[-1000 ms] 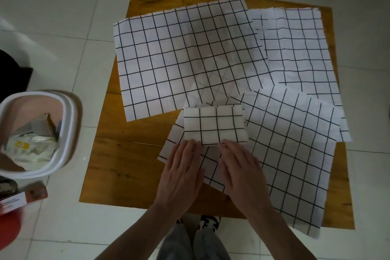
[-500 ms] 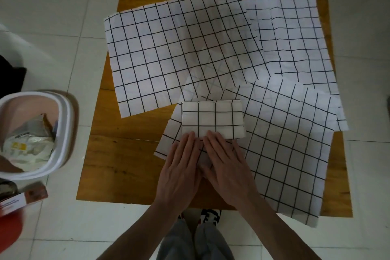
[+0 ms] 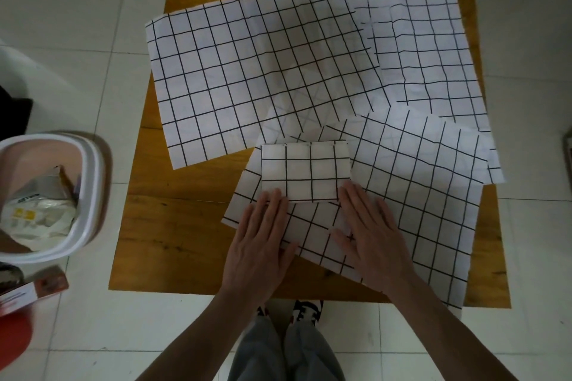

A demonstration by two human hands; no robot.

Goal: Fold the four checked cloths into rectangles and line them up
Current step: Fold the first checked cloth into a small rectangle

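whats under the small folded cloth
The folded cloth lies on an unfolded checked cloth, which rests on the wooden table. Whether anything else sits beneath the folded one is hidden. Left hand and right hand touch its near edge.

White black-checked cloths [image 3: 247, 71]; amber-brown wooden table [image 3: 173, 226]

Left hand [image 3: 260, 238] and right hand [image 3: 373, 233] flat, palms down, fingers extended.

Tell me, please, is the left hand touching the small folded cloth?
Touching. The head view shows the left hand lying flat with its fingertips overlapping the near left corner of the folded cloth.
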